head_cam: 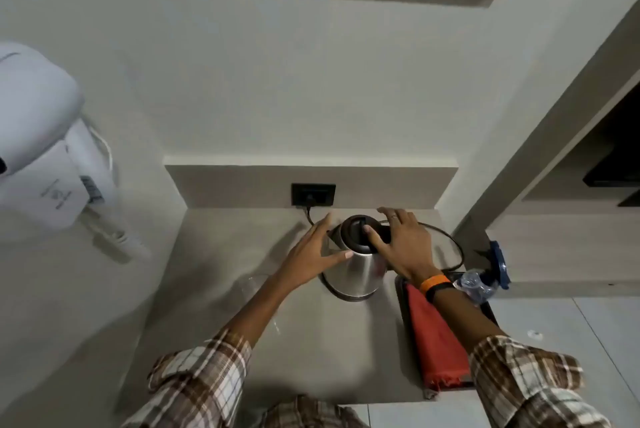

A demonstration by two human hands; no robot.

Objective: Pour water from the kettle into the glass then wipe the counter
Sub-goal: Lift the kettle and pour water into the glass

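A steel kettle (360,265) with a dark lid stands on its base on the grey counter (214,275), a little right of the frame's centre and close to the low backsplash. The left hand (313,251) lies flat along the kettle's left side, fingers straight and spread, the thumb tip touching the steel body and the other fingers pointing toward the upper centre of the frame; it grips nothing. The right hand (403,242) comes in from the lower right and is laid over the kettle's black handle, thumb reaching onto the lid's edge, fingers splayed wide past the handle; whether it has truly closed around the handle cannot be told. That wrist wears an orange band (433,283) beside a black one. The glass (254,289), clear and faint, stands on the counter to the lower left of the kettle, partly behind the left forearm. A folded red cloth (436,348) lies on a dark tray (401,299) at the lower right of the counter, under the right forearm. A black cord (446,244) loops on the counter behind the right hand, and another runs up to a dark wall socket (313,195) above the kettle. A crumpled plastic bottle (476,284) with a blue cap sits at the right edge of the counter. A white wall-mounted hair dryer (41,150) fills the left of the frame. Both sleeves are brown plaid
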